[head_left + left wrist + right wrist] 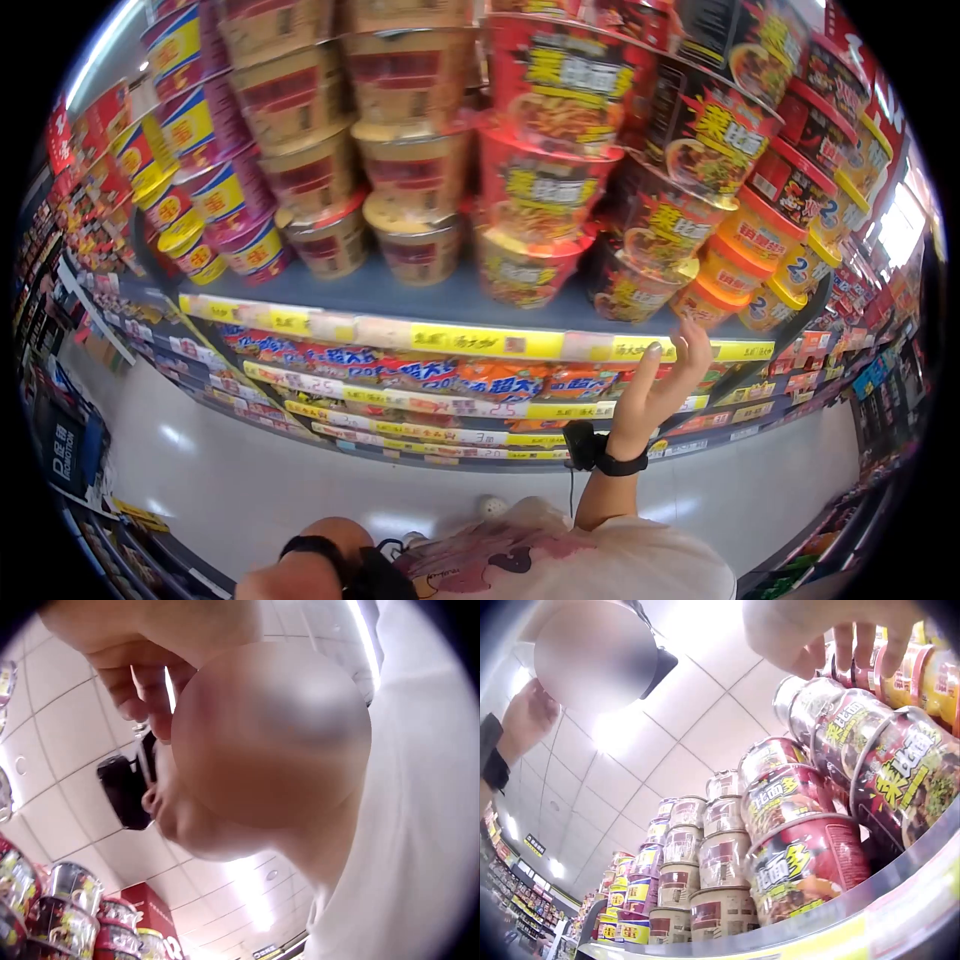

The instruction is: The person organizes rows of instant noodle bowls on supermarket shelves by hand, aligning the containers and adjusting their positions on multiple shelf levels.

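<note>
My right hand is raised in front of the shelf's upper price strip, its fingers loosely bent with nothing between them. Close beyond its fingertips stand orange noodle tubs, and to their left a stack of black noodle tubs. In the right wrist view, this hand overlaps the stacked tubs. My left hand is lifted beside my head, away from the shelf. Its loosely bent fingers hang close to the face in the left wrist view and hold no visible thing.
Red tubs, brown tubs and purple tubs stand in tall stacks along the shelf edge. Packets of noodles fill the tier below. Another shelf rises at the right, across the pale floor.
</note>
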A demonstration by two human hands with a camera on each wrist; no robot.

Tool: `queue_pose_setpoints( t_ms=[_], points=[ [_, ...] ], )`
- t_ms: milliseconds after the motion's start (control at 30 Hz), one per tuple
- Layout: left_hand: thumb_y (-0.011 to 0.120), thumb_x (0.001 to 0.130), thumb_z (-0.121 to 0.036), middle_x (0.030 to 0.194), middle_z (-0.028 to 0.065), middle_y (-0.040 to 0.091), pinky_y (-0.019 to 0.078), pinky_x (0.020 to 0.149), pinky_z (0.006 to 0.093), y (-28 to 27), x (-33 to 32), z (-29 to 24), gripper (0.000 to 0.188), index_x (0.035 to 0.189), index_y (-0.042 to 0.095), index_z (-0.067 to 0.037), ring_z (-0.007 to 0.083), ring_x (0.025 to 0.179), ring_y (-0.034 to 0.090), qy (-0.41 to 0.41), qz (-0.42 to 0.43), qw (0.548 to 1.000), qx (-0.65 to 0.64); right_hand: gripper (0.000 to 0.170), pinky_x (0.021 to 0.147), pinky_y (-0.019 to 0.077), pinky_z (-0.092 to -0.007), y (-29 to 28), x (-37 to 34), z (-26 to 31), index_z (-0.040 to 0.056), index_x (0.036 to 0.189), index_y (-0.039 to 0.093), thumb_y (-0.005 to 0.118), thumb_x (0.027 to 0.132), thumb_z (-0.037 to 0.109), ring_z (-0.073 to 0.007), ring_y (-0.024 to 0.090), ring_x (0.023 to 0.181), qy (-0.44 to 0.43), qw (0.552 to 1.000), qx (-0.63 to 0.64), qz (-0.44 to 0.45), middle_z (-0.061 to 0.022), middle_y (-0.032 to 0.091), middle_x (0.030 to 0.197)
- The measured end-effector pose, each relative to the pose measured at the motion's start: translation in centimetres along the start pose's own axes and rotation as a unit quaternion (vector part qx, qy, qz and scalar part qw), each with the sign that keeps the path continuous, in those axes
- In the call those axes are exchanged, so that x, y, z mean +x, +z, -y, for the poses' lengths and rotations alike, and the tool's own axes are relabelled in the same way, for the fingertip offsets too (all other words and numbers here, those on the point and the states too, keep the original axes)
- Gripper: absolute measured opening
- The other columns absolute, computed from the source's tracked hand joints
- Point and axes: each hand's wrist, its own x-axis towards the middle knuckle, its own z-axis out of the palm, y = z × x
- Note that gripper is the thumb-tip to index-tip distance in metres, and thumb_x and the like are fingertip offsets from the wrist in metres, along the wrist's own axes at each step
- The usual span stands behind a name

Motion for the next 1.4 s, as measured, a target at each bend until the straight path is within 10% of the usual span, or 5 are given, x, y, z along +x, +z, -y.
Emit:
queue_pose_setpoints(
  t_ms=[533, 1267, 1400],
  points=[
    [0.073, 0.081, -0.029, 0.066, 0.0006, 0.064, 0.047, 0.053, 0.0334, -14.2, 10.0, -9.6, 0.017, 0.083, 0.07, -0.012, 0.0169, 0.057, 0.06, -0.02, 0.031, 0.999, -0.005, 0.038, 0.088, 0.0473, -0.0326, 5.2, -8.1, 15.2, 0.0019, 0.128, 0.049, 0.054, 0.09, -0.002, -0.0221, 0.054, 0.11, 0.009, 0.994, 0.041, 0.103, -0.013, 0.048, 0.128],
    [0.074, 0.076, -0.018, 0.071, 0.0004, 0.065, 0.0481, 0.053, 0.0337, -16.9, 13.0, -13.3, 0.012, 0.084, 0.071, -0.011, 0.018, 0.063, 0.061, 0.051, 0.055, 0.993, -0.086, 0.034, 0.092, 0.0454, -0.0392, 7.3, -8.5, 20.4, -0.0007, 0.12, 0.053, 0.058, 0.086, 0.002, -0.033, 0.055, 0.107, 0.016, 0.988, 0.089, 0.128, -0.0188, 0.055, 0.119],
    [0.07, 0.082, -0.015, 0.079, -0.0003, 0.063, 0.0488, 0.057, 0.0336, -15.7, 12.6, -15.5, 0.012, 0.092, 0.065, -0.012, 0.0135, 0.072, 0.06, -0.039, -0.02, 0.991, 0.129, 0.035, 0.087, 0.0481, -0.0363, 6.7, -8.7, 19.3, -0.0004, 0.12, 0.053, 0.058, 0.086, 0.001, -0.0294, 0.057, 0.103, 0.001, 0.989, 0.073, 0.128, -0.0183, 0.054, 0.119]
  ],
)
